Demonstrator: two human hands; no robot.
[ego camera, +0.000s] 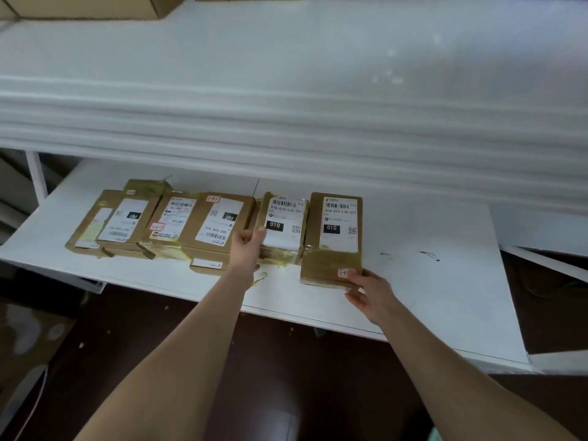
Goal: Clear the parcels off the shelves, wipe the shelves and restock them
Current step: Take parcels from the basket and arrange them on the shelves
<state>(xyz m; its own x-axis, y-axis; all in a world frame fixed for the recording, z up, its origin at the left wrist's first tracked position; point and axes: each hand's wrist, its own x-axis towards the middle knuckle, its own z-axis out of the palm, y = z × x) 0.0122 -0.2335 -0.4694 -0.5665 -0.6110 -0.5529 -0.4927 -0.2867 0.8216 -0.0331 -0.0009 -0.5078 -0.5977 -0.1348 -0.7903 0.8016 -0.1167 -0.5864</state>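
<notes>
Several brown cardboard parcels with white labels lie in a row on the lower white shelf [429,281]. My right hand [369,291] grips the near right corner of the rightmost parcel [334,259], labelled 010. My left hand [249,246] grips the left edge of the neighbouring 010 parcel [283,229], thumb on top. Further left sit a 060 parcel [219,224] and more stacked, overlapping parcels [127,221].
The upper white shelf [286,74] juts out above, with cardboard boxes [89,7] at its back left. A white upright post [36,176] stands at the left. Black marks [429,254] dot the lower shelf's bare right part. Dark floor [286,377] lies below.
</notes>
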